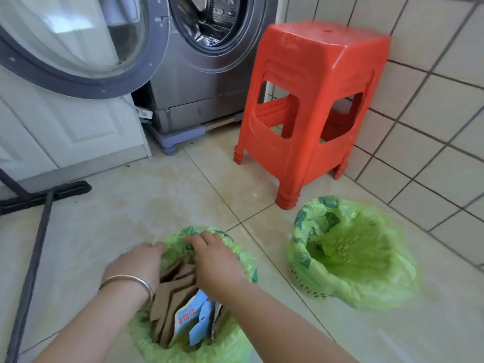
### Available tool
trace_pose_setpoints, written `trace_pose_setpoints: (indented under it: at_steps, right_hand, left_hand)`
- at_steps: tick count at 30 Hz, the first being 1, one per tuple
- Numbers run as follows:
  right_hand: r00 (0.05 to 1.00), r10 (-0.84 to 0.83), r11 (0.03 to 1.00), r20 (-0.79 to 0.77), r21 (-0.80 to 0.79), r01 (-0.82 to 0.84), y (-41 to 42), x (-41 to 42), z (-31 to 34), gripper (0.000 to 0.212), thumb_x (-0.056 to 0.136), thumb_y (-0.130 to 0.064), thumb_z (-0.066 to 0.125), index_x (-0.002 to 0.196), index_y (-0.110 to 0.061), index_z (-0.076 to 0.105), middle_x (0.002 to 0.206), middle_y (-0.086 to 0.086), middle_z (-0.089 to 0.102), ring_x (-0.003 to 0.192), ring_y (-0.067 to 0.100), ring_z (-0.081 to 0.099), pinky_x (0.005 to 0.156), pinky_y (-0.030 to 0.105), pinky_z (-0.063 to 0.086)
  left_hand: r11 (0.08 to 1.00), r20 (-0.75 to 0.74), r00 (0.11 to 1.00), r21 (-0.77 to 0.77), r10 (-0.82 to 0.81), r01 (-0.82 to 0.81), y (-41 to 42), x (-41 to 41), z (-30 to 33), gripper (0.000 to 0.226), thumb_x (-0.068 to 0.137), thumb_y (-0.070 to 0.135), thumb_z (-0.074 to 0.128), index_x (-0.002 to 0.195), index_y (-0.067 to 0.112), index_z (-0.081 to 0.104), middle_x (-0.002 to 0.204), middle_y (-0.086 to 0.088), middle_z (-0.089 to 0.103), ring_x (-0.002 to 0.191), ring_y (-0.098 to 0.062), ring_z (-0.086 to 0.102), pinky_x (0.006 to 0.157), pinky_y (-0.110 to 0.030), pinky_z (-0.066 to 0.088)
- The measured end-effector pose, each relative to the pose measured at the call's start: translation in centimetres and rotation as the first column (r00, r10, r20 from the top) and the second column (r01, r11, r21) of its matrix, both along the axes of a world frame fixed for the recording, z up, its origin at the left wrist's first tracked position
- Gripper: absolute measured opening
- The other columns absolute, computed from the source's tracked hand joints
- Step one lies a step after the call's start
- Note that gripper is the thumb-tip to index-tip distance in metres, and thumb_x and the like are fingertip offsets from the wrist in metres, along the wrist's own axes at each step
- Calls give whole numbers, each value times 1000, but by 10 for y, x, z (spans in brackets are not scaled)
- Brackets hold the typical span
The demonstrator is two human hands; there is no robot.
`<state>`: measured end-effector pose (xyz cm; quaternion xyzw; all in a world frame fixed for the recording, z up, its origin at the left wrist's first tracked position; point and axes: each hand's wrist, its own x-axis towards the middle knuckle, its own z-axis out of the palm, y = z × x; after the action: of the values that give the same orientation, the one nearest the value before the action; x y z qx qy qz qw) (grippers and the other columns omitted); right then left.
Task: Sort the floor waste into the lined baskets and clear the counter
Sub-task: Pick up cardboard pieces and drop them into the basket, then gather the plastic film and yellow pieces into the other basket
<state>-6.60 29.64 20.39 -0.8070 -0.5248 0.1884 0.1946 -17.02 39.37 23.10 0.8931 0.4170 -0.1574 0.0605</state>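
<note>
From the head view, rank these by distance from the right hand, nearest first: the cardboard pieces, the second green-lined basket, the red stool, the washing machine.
From the right hand:
1. Cardboard pieces, directly under it in the near basket.
2. Second green-lined basket, to its right on the floor.
3. Red stool, beyond, by the tiled wall.
4. Washing machine, farthest, at the back left.

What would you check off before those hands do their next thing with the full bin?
1. Both hands at the liner's far rim: left hand and right hand rest there. Ok.
2. Firm grip on the liner: fingertips blurred. Cannot tell.
3. Cardboard and blue packets below the rim of the near basket: they poke up. Not ok.
4. Second basket lined, with room: ok.
5. Floor between the baskets bare: ok.
</note>
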Motion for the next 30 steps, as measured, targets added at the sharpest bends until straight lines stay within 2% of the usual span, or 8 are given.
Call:
trace_pose_setpoints:
  at_steps: [3,6,13,15,17,21,25,30]
  right_hand:
    - [906,-338,912,-255,151,382,-51,-3,23,43,86,-5,43,127,-16,50,127,5,52,120,20,44,95,31,41]
    - [714,-542,732,-444,168,660,-127,-2,46,30,86,-10,44,108,-14,64,109,5,67,106,23,58,90,33,46]
    - [354,-821,376,-447,42,926,-364,15,77,27,86,-6,49,101,-14,70,103,7,73,93,20,63,76,22,46]
    - [245,-863,274,-441,-2,962,-434,12,75,27,86,-6,48,97,-17,69,95,4,72,81,15,58,56,10,42]
    - [142,-898,186,-416,-68,980,-494,3,65,25,86,-9,47,95,-21,67,93,2,69,82,15,58,51,11,39]
    - [45,-937,148,-346,-278,949,-567,-30,13,20,88,-14,46,92,-24,63,100,1,65,92,21,61,70,25,46]
    - [-57,-960,107,-275,-546,831,-584,-73,-70,30,90,-18,50,118,-15,60,109,1,60,91,19,55,81,27,44]
    - [-397,-912,-216,-106,-697,683,-564,-129,-145,78,81,-35,65,144,-17,23,142,10,27,127,34,33,90,40,42]
  left_hand:
    - [990,155,980,82,-128,116,-51,36,46,51,87,21,47,133,42,37,134,10,49,115,-22,57,89,-32,49]
    - [951,328,903,-35,-279,307,-133,73,68,47,88,29,52,133,39,41,136,12,50,120,-18,54,96,-34,47]
    - [743,445,791,-332,-419,581,-328,118,63,40,83,24,64,122,27,58,118,6,66,107,-20,62,97,-34,47]
    - [709,422,794,-380,-438,594,-368,123,50,35,83,21,63,119,22,62,114,1,68,107,-22,61,98,-30,45]
    - [713,356,829,-428,-431,555,-393,128,25,32,84,19,62,116,17,64,117,-5,67,111,-24,59,100,-30,43]
    - [780,66,865,-401,-498,480,-405,122,-40,38,87,26,55,124,16,58,135,-8,55,125,-26,50,104,-28,38]
    - [806,-134,829,-362,-542,468,-398,105,-97,47,91,35,49,134,16,47,139,-12,49,129,-30,44,104,-31,37]
    - [830,-123,855,-343,-504,440,-395,104,-161,60,88,42,53,142,27,31,135,-19,39,122,-37,48,101,-41,41]
